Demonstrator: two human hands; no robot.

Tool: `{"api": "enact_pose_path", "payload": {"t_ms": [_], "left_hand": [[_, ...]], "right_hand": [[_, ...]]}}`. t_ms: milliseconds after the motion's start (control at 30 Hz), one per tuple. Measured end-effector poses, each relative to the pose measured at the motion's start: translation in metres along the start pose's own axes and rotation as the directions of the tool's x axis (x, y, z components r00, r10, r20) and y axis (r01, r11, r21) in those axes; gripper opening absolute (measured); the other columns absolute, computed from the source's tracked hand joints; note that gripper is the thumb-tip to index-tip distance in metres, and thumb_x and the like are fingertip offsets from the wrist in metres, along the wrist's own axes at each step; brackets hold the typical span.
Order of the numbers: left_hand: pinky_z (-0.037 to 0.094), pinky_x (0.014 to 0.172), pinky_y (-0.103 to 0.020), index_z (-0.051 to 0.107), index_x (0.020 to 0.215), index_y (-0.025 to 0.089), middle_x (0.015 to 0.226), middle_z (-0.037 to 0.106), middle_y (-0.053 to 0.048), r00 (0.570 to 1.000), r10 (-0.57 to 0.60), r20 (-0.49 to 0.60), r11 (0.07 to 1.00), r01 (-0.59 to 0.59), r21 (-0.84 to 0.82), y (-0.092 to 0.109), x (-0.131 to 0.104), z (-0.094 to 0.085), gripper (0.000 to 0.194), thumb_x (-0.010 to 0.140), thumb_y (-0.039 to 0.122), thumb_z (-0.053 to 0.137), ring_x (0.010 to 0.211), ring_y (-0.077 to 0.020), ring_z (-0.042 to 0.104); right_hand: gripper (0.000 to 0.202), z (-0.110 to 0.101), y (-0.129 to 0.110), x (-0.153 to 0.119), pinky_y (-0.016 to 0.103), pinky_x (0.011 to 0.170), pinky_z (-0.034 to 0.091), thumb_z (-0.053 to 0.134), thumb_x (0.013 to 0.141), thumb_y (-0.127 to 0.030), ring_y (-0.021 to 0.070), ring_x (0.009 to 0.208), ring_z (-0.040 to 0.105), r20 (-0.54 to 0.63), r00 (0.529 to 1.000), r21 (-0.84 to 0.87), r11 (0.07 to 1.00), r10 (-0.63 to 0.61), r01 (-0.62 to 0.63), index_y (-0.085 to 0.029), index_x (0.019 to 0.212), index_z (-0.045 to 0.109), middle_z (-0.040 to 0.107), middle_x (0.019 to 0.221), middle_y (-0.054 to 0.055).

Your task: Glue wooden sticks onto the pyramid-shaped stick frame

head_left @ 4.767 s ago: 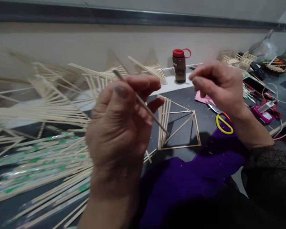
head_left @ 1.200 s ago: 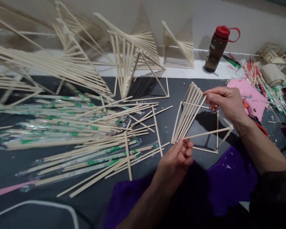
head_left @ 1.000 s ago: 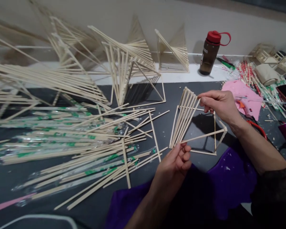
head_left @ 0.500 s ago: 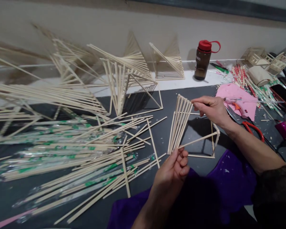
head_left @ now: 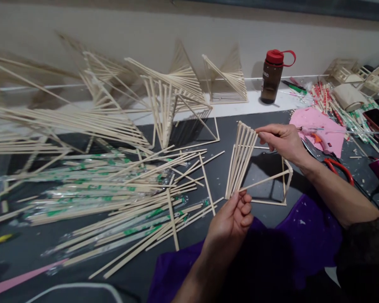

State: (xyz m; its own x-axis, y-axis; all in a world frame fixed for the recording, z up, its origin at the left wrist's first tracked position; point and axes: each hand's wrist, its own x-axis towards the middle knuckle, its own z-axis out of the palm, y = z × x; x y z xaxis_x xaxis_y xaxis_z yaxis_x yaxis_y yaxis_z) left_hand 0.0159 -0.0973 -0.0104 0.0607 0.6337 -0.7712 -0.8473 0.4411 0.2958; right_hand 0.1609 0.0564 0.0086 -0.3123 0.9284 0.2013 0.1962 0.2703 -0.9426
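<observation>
A small frame of thin wooden sticks [head_left: 242,158] stands on the dark table, with several slanted sticks fanned side by side on its left side. My left hand [head_left: 232,214] pinches the lower end of the nearest slanted stick between thumb and finger. At the upper end of the fan, my right hand [head_left: 279,141] pinches a stick tip beside the top bar. Another stick [head_left: 268,180] runs from near my left fingertips to the frame's right corner.
Loose and plastic-wrapped sticks [head_left: 120,198] cover the table's left. Larger stick structures [head_left: 173,80] stand behind. A red-capped bottle [head_left: 271,78] is at the back. To the right lie a glue gun [head_left: 324,142] on pink material [head_left: 334,122] and red-handled pliers [head_left: 342,168].
The view has shifted slightly, so most things appear a little further right. Both hands keep their grip at the two ends of the fanned sticks.
</observation>
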Motion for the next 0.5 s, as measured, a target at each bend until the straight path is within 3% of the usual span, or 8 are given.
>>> {"api": "enact_pose_path", "payload": {"t_ms": [500], "left_hand": [[0.035, 0.036, -0.012, 0.06, 0.082, 0.01, 0.067, 0.057, -0.001, 0.999, 0.021, 0.035, 1.0, -0.021, -0.004, -0.0021, 0.004, -0.0056, 0.025, 0.1, 0.013, 0.042, 0.044, -0.0044, 0.047]], "right_hand": [[0.019, -0.0004, 0.0031, 0.0013, 0.019, 0.042, 0.036, 0.068, 0.076, -0.03, 0.0044, 0.042, 0.045, -0.016, 1.0, 0.03, 0.999, 0.015, -0.014, -0.019, 0.084, 0.08, 0.067, 0.06, -0.002]]}}
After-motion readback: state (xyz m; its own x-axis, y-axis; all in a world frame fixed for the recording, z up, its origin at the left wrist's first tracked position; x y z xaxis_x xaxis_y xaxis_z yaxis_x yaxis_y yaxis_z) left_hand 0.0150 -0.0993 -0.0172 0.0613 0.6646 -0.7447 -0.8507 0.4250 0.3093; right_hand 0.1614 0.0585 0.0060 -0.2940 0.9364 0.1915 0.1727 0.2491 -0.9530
